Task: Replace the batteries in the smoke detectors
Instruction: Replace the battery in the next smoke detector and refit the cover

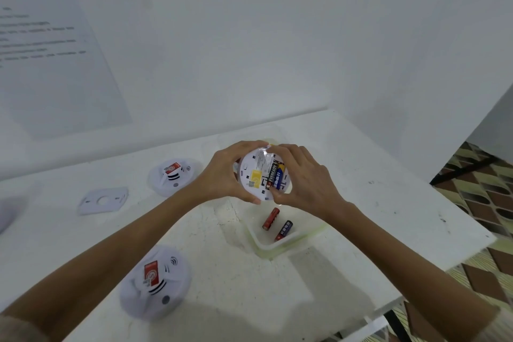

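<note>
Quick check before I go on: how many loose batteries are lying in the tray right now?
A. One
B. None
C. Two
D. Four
C: a red battery and a blue battery lie in the tray, just below the detector that the left hand and right hand hold.

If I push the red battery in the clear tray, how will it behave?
The red battery is a smooth cylinder lying on its side, so it probably rolls sideways. The rim of the clear tray would likely stop it.
</note>
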